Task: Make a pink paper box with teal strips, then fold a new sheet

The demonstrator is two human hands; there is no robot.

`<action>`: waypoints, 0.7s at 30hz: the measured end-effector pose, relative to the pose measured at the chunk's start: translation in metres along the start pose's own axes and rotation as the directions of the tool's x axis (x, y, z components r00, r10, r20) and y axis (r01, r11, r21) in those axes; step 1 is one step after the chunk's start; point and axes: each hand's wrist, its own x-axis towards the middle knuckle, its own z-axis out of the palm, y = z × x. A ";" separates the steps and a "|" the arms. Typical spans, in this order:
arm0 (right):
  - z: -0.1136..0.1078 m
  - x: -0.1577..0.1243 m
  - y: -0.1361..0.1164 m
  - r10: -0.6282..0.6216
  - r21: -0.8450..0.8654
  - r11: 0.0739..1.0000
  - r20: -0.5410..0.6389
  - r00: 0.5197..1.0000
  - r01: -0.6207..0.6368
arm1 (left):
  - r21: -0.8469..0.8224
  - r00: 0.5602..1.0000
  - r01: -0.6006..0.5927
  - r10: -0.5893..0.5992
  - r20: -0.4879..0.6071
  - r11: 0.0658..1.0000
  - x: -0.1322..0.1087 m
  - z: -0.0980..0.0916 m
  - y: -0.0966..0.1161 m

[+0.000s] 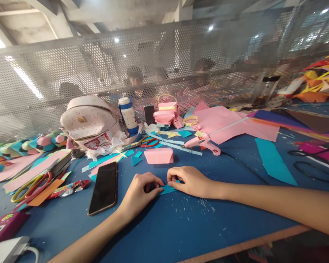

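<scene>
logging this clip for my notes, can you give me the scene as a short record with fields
surface: blue table
left hand: pinches the left tip of a teal paper piece lying on the table
right hand: pinches the same piece from the right
beside left hand: black phone, lying flat
behind hands: folded pink paper, pink glue gun
far left: scissors with yellow and red handles
</scene>
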 end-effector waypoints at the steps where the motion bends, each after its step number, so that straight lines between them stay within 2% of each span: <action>1: 0.001 0.000 0.000 -0.003 -0.015 1.000 -0.003 1.000 0.003 | 0.008 1.000 -0.006 0.006 0.002 1.000 0.000 0.000 0.000; 11: 0.003 -0.003 -0.006 -0.017 -0.153 0.988 -0.016 1.000 0.014 | 0.124 0.996 -0.073 0.068 0.050 0.990 -0.003 0.000 0.003; 14: 0.002 -0.004 -0.008 -0.028 -0.185 0.982 0.003 1.000 0.028 | 0.194 0.990 -0.140 0.134 0.046 0.971 -0.004 0.000 0.003; 17: 0.002 -0.004 -0.009 -0.043 -0.209 0.977 0.014 0.999 0.045 | 0.323 0.956 -0.286 0.293 0.029 0.902 -0.007 0.000 0.003; 21: 0.004 -0.004 -0.009 -0.052 -0.227 0.972 0.009 0.999 0.053 | 0.487 0.866 -0.463 0.494 0.073 0.740 -0.012 0.001 0.006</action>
